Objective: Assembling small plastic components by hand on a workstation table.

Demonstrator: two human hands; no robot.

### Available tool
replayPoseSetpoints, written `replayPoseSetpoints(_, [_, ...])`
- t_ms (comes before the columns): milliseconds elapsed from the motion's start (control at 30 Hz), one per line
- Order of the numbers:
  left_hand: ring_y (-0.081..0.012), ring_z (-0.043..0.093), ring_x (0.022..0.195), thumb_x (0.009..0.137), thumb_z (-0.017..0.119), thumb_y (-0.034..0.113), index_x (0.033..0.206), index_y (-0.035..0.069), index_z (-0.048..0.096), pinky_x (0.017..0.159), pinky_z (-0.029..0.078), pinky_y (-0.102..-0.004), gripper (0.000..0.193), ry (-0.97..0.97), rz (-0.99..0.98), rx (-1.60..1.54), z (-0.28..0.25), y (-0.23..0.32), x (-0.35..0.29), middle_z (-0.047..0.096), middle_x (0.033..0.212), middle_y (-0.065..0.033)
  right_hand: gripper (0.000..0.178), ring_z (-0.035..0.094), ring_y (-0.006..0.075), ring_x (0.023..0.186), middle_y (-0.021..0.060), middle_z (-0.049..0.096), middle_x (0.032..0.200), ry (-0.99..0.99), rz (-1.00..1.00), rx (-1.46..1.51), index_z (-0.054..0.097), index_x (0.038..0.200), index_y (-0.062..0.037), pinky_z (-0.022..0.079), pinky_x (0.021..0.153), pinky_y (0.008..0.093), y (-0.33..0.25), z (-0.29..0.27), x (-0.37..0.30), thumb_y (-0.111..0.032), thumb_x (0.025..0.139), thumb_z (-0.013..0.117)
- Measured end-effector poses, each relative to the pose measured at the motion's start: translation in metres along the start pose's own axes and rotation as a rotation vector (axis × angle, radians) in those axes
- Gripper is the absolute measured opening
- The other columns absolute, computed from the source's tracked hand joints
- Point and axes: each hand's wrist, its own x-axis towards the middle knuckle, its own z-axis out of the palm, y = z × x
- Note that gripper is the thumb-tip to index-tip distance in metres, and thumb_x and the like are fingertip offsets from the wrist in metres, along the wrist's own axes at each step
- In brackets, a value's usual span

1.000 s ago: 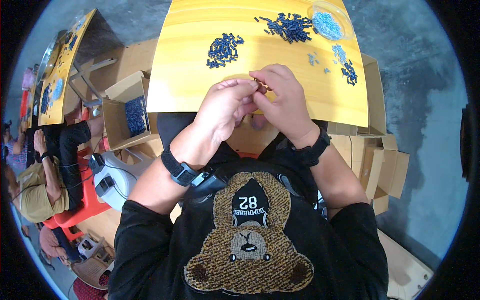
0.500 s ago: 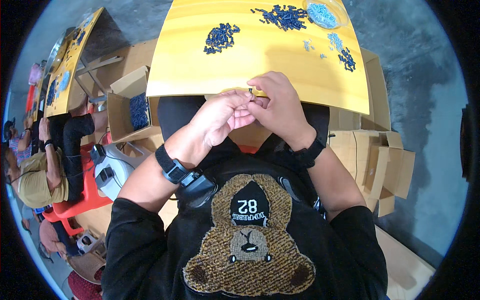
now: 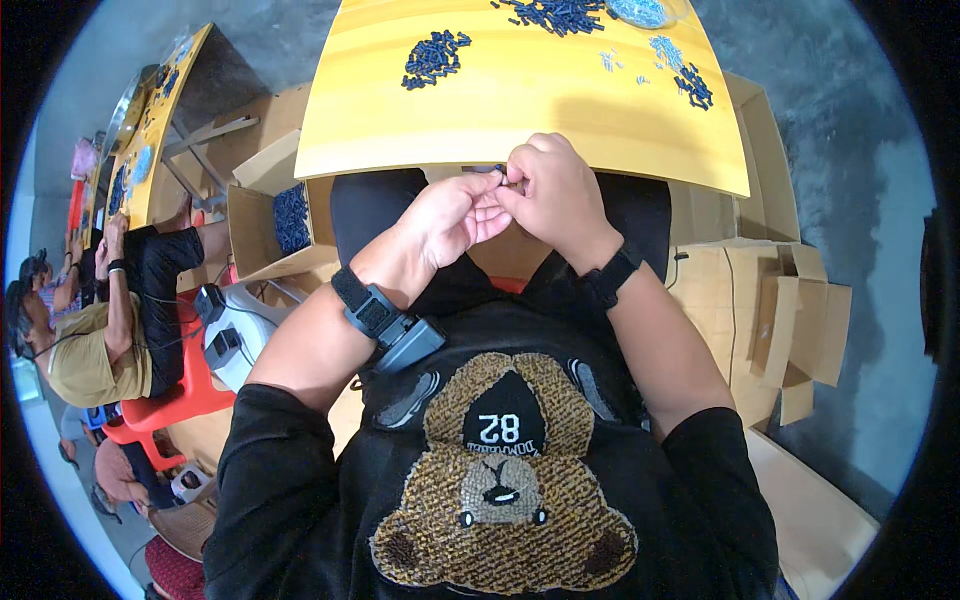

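Smooth, faintly glossy wood-grain tabletop
Dark, plastic-looking pieces near twelve o'clock; matt cardboard box at ten; glossy plastic stool at nine; rough, nubbly bear patch on cloth shirt at six.

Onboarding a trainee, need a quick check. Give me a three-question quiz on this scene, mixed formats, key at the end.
1. What colour are the pieces in the clear dish?
a) red
b) light blue
c) yellow

2. True or false: the left hand and the right hand are held far apart.

3. On which side of the yellow table is the open cardboard box with dark pieces visible inside?

Key:
1. b
2. False; the hands come together at a small dark piece by the table's near edge.
3. The left side.
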Motion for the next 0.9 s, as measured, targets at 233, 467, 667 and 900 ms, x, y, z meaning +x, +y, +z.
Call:
replayPoseSetpoints(233, [-0.0121,0.060,0.076,0.096,0.045,0.016,0.098,0.003,0.059,0.074,0.052,-0.0256,0.019,0.086,0.065,0.003,-0.002,-0.003,0.005,0.062,0.085,-0.0041,0.015,0.054,0.0301,0.074,0.0114,0.053,0.070,0.002,0.015,-0.047,0.054,0.061,-0.0058,0.044,0.062,0.0415,-0.001,0.003,0.002,-0.016,0.064,0.065])
replayPoseSetpoints(467, [-0.0120,0.056,0.069,0.091,0.043,0.005,0.094,0.000,0.057,0.068,0.050,-0.0249,0.015,0.128,0.161,0.040,0.008,-0.006,0.009,0.060,0.083,-0.0052,0.015,0.054,0.0294,0.073,0.0099,0.052,0.069,0.009,0.006,-0.046,0.054,0.059,-0.0058,0.045,0.061,0.0414,0.003,0.003,0.000,-0.016,0.064,0.064])
replayPoseSetpoints(667, [-0.0117,0.054,0.065,0.088,0.044,0.002,0.092,-0.001,0.055,0.063,0.048,-0.0249,0.012,0.151,0.131,-0.019,0.013,-0.004,0.014,0.057,0.079,-0.0046,0.014,0.054,0.0322,0.069,0.0132,0.053,0.067,0.013,-0.006,-0.001,0.055,0.058,-0.0038,0.044,0.060,0.0423,0.010,0.008,0.005,-0.014,0.063,0.063])
replayPoseSetpoints(900, [-0.0132,0.050,0.058,0.087,0.045,0.001,0.090,-0.002,0.054,0.049,0.045,-0.0226,0.010,0.236,0.183,-0.114,0.014,-0.007,0.028,0.054,0.074,-0.0075,0.012,0.055,0.0355,0.070,0.0170,0.055,0.069,0.038,0.022,0.043,0.057,0.061,-0.0015,0.044,0.061,0.0447,0.009,0.010,0.006,-0.012,0.064,0.062])
